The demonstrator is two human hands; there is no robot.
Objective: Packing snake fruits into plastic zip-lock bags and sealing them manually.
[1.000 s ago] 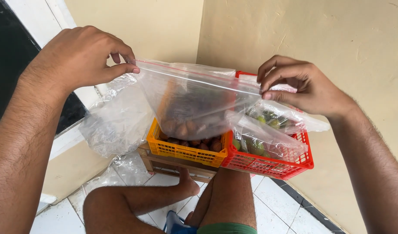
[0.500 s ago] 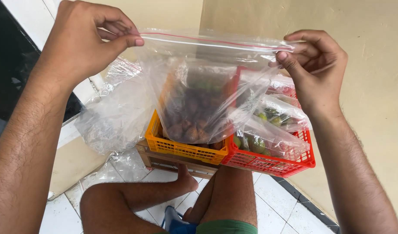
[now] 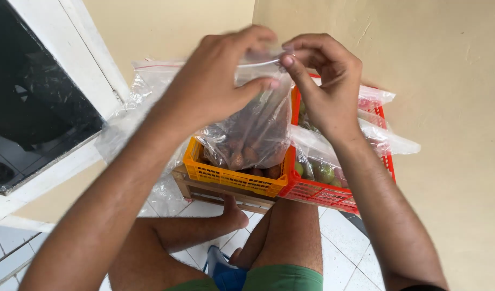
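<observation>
Clear zip bag (image 3: 253,134) of brown fruit: held above the orange basket (image 3: 226,175), top edge pinched by left hand (image 3: 215,86) and right hand (image 3: 325,86), fingertips close together. Red basket (image 3: 333,194) of bagged green fruit just beside, right.

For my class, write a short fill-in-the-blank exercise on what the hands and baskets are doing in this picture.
1. Both hands, the left hand and the right hand, pinch the top of a clear plastic ____.
2. The bag hangs over the ____ basket.
3. Beside it stands a ____ basket with bagged green fruit.

Missing words: bag; orange; red
</observation>
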